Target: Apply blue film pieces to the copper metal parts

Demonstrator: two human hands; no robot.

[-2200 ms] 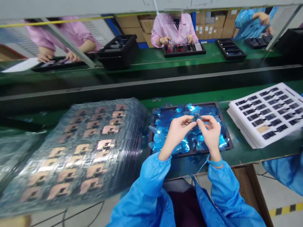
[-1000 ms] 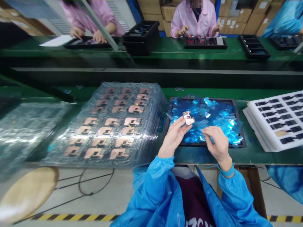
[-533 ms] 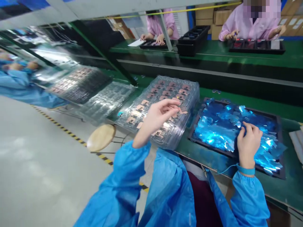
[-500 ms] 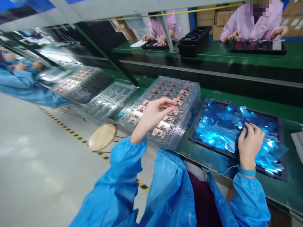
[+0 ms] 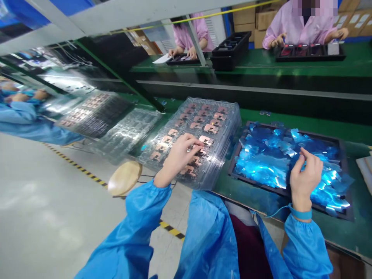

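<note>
My left hand (image 5: pixel 178 159) rests on a stack of clear plastic trays (image 5: pixel 226 155), its fingertips at copper-coloured metal parts set in rows. One such part (image 5: pixel 206 140) lies just past my fingers. Whether this hand holds a small part is hidden. My right hand (image 5: pixel 305 174) hangs over a black tray (image 5: pixel 255 185) heaped with shiny blue film pieces (image 5: pixel 261 166), its fingertips close to the film and nothing visible between them. A blue wrist strap (image 5: pixel 300 212) circles my right wrist.
Further clear tray stacks (image 5: pixel 95 116) lie to the left along the green workbench (image 5: pixel 255 197). A round wooden stool (image 5: pixel 124 178) stands on the floor below. Beyond a dark conveyor, a co-worker in a pink smock (image 5: pixel 302 23) handles a black tray.
My left hand has moved down and left across the clear tray stack, fingers lowered onto the copper parts. My right hand stays over the blue film, and the view has shifted slightly.
</note>
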